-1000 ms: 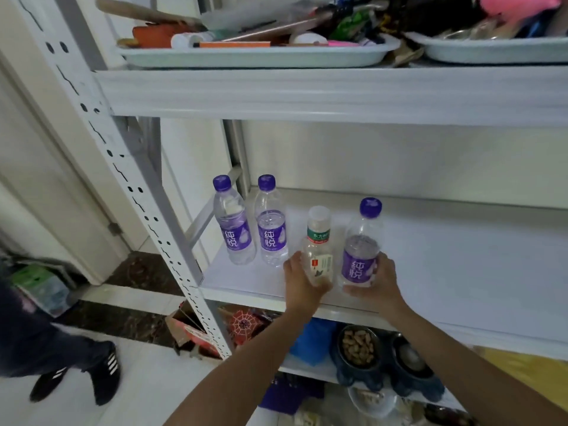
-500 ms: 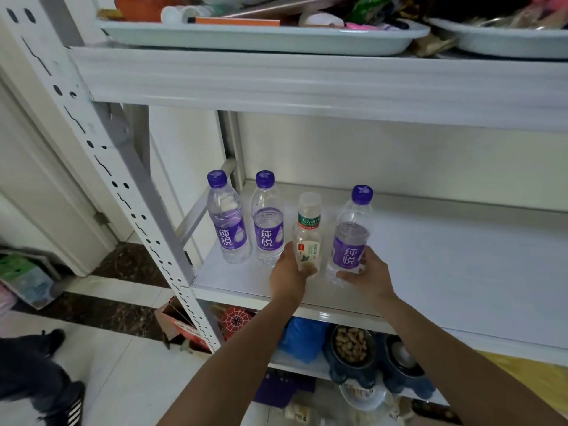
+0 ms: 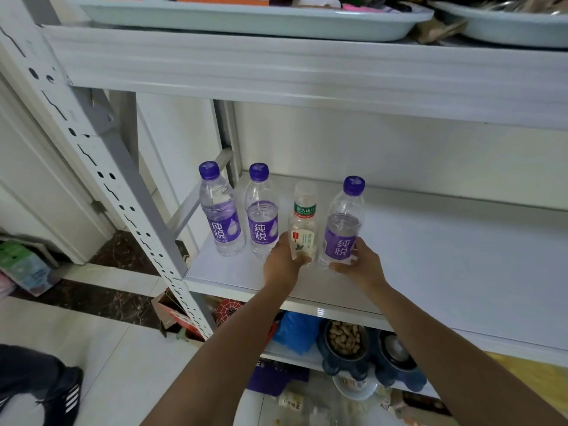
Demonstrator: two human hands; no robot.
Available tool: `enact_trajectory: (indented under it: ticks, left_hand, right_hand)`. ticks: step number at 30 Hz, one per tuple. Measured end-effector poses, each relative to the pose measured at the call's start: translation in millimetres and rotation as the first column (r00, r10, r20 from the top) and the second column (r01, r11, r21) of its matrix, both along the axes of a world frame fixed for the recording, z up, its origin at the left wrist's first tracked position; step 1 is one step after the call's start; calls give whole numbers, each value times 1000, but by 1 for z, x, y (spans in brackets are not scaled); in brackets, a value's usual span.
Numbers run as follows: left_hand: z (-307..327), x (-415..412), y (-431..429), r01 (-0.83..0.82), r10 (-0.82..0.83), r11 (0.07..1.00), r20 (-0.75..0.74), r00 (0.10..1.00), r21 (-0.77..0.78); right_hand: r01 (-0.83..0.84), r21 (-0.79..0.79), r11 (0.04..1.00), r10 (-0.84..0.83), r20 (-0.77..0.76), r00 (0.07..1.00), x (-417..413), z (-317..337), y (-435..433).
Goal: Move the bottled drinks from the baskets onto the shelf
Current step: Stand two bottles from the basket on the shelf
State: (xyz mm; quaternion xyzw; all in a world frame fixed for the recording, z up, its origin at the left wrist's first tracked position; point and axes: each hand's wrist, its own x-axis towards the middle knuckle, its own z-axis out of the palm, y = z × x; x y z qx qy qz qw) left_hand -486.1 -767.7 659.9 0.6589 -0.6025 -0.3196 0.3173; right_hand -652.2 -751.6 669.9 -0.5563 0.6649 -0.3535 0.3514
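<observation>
Already parked at left end of white metal shelf (image 3: pixel 445 256): clear plastic water bottle with purple cap and label (image 3: pixel 219 216), then second purple-capped water bottle (image 3: pixel 262 216) just beside it. Next, gripping small clear white-capped drink bottle with green-and-cream label (image 3: pixel 303 229) in curled left hand (image 3: pixel 281 262), and third purple-capped water bottle (image 3: pixel 342 229) near base in curled right hand (image 3: pixel 358 262). Seemingly down on shelf, not yet released. All four upright, long axes vertical, caps up. No baskets in view, so can't tell what's left.

tea bottle (image 3: pixel 302 224) and water bottle (image 3: pixel 343 232) (both held) deeper on shelf (image 3: pixel 445 259)
</observation>
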Motion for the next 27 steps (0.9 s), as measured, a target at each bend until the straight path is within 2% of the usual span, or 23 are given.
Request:
enact_trajectory:
  ticks: [4,7,10,13,15,18,21,24,27]
  left_hand:
    - [-2,0,6,-5,6,1000,-48,999,20]
    - [-2,3,27,-21,21,1000,-41,999,7]
    - [3,10,62,-94,97,995,160,982,-27]
    - [0,23,106,-150,169,986,475,864,-79]
    - [-5,32,147,-218,221,973,577,786,-77]
    - [-8,42,222,-368,323,927,643,695,-68]
    - [-7,56,307,-549,433,834,687,584,-58]
    - [2,74,403,-734,521,676,747,413,-66]
    - [8,87,512,-882,600,464,763,242,-85]
  right_hand:
    - [-48,21,999,49,-77,996,-3,-2,1]
    - [-124,33,992,128,-251,959,-17,-6,14]
    - [-191,-9,982,155,-549,821,-36,-12,42]
    - [-255,-100,962,128,-658,742,-47,-21,72]
    - [-367,-151,918,174,-680,713,-45,-29,90]
    - [-611,-152,777,344,-711,613,-23,-29,121]
    - [-809,-108,578,473,-763,440,22,-20,159]
    - [-931,-57,361,549,-794,262,82,-7,218]
    - [-989,-93,118,602,-785,145,142,2,294]
